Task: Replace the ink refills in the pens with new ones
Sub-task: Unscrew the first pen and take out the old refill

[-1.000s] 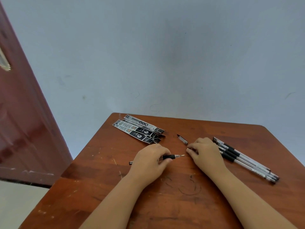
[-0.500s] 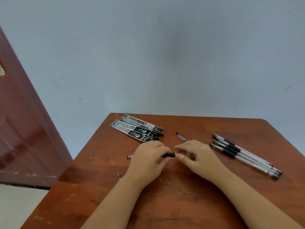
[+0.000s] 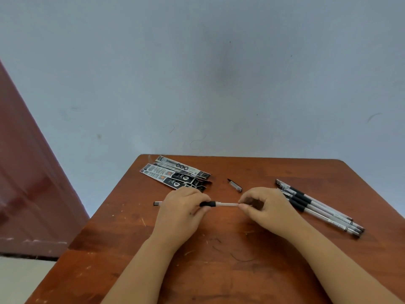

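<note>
Refill packs (image 3: 175, 175) sit at the far-left of the wooden table (image 3: 219, 260): a few flat black-and-silver sleeves fanned and overlapping, printed with labels; can't tell what's inside them or whether they're opened

Pen in hand (image 3: 208, 203): lying crosswise over the table centre, black rubber grip section showing just right of the left hand (image 3: 182, 212), clear barrel end with dark tip poking out to that hand's left. A thin pale refill (image 3: 226, 204) sticks out of the grip end toward the right

Left hand: fingers curled around the pen barrel, holding it. Right hand (image 3: 266, 208): thumb and forefinger pinching the refill's right end, other fingers loosely curled

Loose pen cap (image 3: 235, 185), dark and clear, lies on the table beyond the hands, apart from both

Spare pens (image 3: 317, 207): a few, side by side and touching, on the right, angled diagonally, black grips toward the far end, clear barrels toward the near right edge. Right hand is just beside their far ends

Background: pale wall, reddish door (image 3: 26, 183) at left
</note>
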{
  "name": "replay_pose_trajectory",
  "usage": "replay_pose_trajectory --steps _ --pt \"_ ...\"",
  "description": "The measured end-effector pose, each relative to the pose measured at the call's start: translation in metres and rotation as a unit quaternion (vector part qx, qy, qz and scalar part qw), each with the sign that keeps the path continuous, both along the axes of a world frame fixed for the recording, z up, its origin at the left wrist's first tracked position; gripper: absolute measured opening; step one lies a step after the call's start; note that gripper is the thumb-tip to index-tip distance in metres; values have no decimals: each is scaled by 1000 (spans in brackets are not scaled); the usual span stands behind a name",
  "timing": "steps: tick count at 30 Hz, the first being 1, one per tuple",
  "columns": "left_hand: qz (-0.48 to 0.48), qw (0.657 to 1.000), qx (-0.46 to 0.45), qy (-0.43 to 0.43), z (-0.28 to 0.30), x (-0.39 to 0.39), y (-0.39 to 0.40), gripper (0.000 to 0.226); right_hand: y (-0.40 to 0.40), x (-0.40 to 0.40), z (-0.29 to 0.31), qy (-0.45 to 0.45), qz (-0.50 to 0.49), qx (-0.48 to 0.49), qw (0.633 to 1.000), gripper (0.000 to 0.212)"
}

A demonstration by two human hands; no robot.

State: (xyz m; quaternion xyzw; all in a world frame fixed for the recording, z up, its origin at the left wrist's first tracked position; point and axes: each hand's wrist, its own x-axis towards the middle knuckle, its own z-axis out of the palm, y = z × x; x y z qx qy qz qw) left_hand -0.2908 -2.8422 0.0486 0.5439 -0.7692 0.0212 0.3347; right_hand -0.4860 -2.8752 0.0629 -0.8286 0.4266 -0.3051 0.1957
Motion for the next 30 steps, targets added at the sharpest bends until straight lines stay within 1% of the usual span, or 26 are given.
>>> replay_pose_trajectory --steps 2,4,7,8,9,10,11,12,13,14,16,19,20,21,22,25,27,30 --pt "16 1000 -1 -12 -1 2 -1 14 0 -3 1 35 4 4 999 24" --pt "25 1000 -3 -7 -2 4 -2 14 0 -5 2 61 -3 -5 998 33" --pt "34 999 -6 -1 -3 4 -3 13 1 -5 3 51 -23 -20 998 30" --pt "34 999 -5 0 -2 4 -2 13 3 -4 5 42 -21 -22 999 24" --pt "34 999 -3 -2 -2 3 -2 13 4 -3 6 53 -17 -24 998 14" --pt "35 999 -5 -6 -1 2 -2 13 5 -2 9 70 -11 -31 997 10" --pt "34 999 -8 -12 0 2 -2 13 5 -3 12 97 0 -40 994 19" --pt "32 999 -13 -15 1 2 -1 13 4 -6 16 135 10 -44 990 24" --pt "34 999 -18 -16 2 2 -1 13 4 -10 20 166 4 -44 985 24" --pt "41 999 -21 -15 1 4 -2 12 3 -16 26 176 -14 -43 983 23" --pt "66 998 -19 -5 0 7 -2 14 -1 -33 34 151 -79 -58 984 17" --pt "117 993 10 32 4 5 0 15 -11 -52 34 58 -211 -75 973 11" --pt "126 991 15 42 4 3 -1 18 -13 -51 32 28 -244 -73 967 10" --pt "131 990 12 47 3 1 -2 20 -15 -48 29 16 -260 -66 963 10" --pt "133 990 13 48 2 -2 -2 22 -17 -43 24 23 -262 -57 963 10" --pt "129 990 31 47 0 -8 -2 26 -22 -28 9 85 -261 -41 961 13" --pt "124 991 41 31 -2 -9 -3 27 -28 -20 11 128 -278 -52 951 18" --pt "113 992 39 28 -4 -10 -4 27 -48 -6 19 196 -289 -74 934 22"
